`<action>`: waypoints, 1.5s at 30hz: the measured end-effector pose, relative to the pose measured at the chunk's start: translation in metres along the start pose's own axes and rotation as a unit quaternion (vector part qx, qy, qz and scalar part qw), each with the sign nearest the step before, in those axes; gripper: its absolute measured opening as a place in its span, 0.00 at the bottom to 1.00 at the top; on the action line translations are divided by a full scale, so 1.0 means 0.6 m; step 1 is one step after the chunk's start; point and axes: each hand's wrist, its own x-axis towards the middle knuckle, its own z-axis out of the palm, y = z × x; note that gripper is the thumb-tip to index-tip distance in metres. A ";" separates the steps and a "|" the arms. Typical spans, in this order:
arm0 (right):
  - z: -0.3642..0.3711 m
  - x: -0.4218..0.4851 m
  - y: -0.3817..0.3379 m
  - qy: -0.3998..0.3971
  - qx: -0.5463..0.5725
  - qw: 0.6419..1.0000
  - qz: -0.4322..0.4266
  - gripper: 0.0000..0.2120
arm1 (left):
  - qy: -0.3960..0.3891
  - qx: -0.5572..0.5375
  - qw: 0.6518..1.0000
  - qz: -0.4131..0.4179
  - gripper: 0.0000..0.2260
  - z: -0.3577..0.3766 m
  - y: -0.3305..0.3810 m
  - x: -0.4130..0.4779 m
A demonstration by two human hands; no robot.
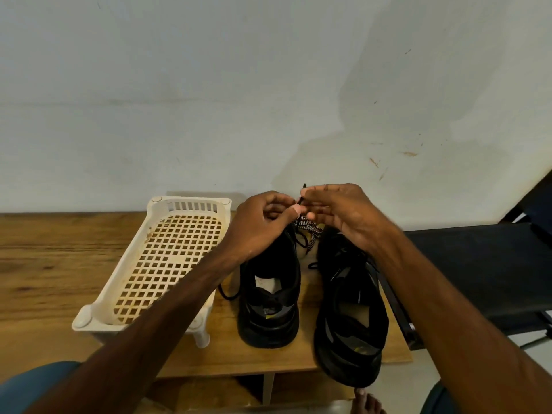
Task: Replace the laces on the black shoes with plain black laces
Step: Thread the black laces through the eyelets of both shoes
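Note:
Two black shoes stand side by side on a wooden table (44,264), heels toward me: the left shoe (270,297) and the right shoe (349,318). My left hand (260,225) and my right hand (340,216) meet above the toe of the left shoe. Both pinch a thin plain black lace (302,195), whose tip sticks up between the fingers. A black-and-white patterned lace (309,230) lies bunched between the shoes just under my hands. More black lace (228,294) loops out beside the left shoe.
A cream perforated plastic rack (167,264) stands left of the shoes. A black folding chair or cot (484,264) sits to the right of the table. A pale wall rises behind. My knees and a bare foot (366,400) show at the bottom edge.

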 end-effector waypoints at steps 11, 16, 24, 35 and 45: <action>-0.025 -0.010 -0.007 0.050 0.064 0.996 -0.022 0.12 | -0.060 -0.113 0.992 -0.022 0.10 -0.060 0.022 0.008; -0.023 -0.016 0.012 0.076 -0.375 0.920 -0.082 0.19 | 0.003 -0.032 0.999 -0.027 0.06 -0.077 0.006 0.001; 0.036 -0.017 0.008 -0.028 -0.411 0.881 -0.234 0.07 | 0.030 0.029 0.999 -0.008 0.09 -0.059 -0.002 0.005; 0.039 0.006 0.028 0.014 -0.465 0.859 -0.213 0.02 | 0.044 0.182 0.980 -0.062 0.13 -0.060 0.014 -0.015; 0.046 0.005 0.033 0.042 -0.369 0.909 -0.187 0.03 | 0.073 0.415 0.906 -0.044 0.12 0.004 0.015 -0.060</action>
